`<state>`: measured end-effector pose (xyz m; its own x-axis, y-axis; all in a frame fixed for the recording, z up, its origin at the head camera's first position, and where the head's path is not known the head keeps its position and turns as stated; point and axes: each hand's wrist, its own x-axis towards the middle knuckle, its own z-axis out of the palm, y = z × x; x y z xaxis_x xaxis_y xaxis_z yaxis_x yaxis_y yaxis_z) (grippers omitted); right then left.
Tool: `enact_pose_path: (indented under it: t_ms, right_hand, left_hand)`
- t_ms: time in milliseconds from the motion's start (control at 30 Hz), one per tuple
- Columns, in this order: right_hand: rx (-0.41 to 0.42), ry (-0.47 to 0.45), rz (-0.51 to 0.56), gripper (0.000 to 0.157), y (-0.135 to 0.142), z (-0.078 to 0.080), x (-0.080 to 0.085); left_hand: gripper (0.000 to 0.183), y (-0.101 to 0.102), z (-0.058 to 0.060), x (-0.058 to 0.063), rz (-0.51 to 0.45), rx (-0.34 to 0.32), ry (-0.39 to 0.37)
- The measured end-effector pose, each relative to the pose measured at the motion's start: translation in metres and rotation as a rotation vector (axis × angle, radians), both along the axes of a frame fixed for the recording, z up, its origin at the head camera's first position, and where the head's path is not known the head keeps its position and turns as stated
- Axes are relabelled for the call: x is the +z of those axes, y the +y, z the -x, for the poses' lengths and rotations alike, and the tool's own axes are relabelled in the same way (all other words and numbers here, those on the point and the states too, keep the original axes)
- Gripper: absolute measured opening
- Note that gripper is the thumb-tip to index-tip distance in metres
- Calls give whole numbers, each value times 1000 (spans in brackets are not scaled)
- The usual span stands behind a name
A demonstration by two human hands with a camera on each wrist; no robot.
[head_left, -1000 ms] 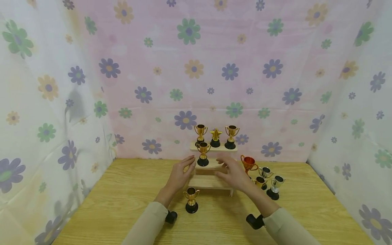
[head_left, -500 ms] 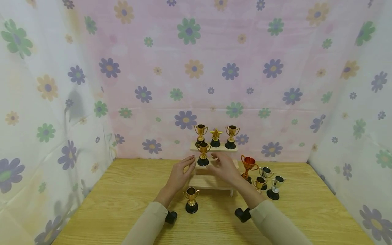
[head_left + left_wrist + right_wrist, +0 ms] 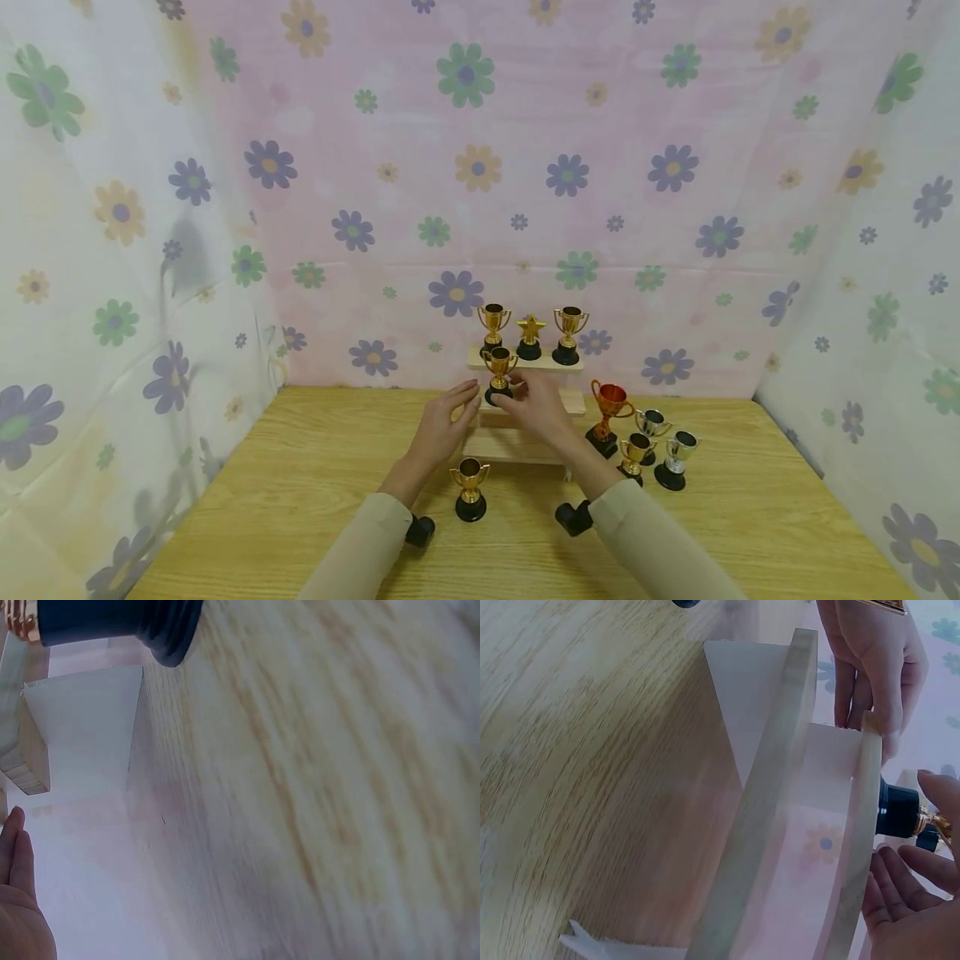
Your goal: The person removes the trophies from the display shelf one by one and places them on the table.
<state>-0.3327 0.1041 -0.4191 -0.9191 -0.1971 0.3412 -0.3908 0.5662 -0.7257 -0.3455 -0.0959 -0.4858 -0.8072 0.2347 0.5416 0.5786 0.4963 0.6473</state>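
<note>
A small gold trophy cup [image 3: 498, 363] with a black base stands upright on the middle step of the wooden stepped stand [image 3: 517, 450]. My right hand [image 3: 536, 408] has its thumb in front of that base and fingers behind it. In the right wrist view the black base [image 3: 898, 811] sits between thumb and fingers. My left hand [image 3: 441, 421] lies beside the step's left end, fingers fairly straight, its thumb near the board edge. Another gold trophy [image 3: 470, 487] stands on the table in front of the stand; its dark base [image 3: 112, 619] shows in the left wrist view.
The top step bears two gold cups [image 3: 572, 332] and a gold star trophy [image 3: 530, 333]. Right of the stand are a red trophy [image 3: 611, 404], a gold one [image 3: 636, 450] and two silver ones [image 3: 680, 454]. Flowered cloth [image 3: 622, 108] surrounds the wooden table [image 3: 330, 492].
My right hand has moved left along the middle step, from apart to around the base of the gold trophy. The left hand and the trophies stay in place.
</note>
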Motion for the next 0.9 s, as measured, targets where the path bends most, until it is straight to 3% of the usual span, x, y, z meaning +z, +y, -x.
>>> enact_pose_path:
  t_ms: [333,900]
  right_hand:
    - [-29,5,50,26,-6,6,-3]
    - [-72,48,31,18,-10,10,-7]
  left_hand:
    - [37,0,-2,3,15,15,-11]
    - [38,1,-3,4,4,-3,3]
